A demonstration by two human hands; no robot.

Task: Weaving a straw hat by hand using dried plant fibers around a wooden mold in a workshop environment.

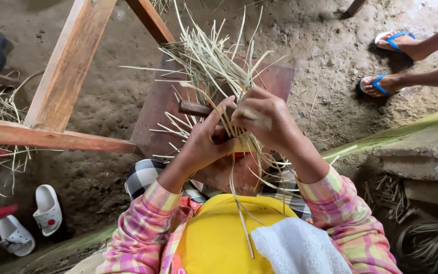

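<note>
Soft, even daylight, brightest at the upper right — shadows faint, focus sharp, edges bowed by the wide lens.

Rural open-air weaving workshop, dirt-floored

Bare earth floor [102, 106]; rough timber frame [67, 66]; loose straw strips [209, 61] scattered about; white sandals [46, 209] lying on the ground; a bystander's feet in blue flip-flops [386, 83].

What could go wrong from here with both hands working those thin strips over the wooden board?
The stiff pale strips fan out loosely with pointed ends, so they might jab or cut the left hand or right hand. Loose ends trailing over the yellow cloth could snag. The wooden handle under the strips may slip.
</note>
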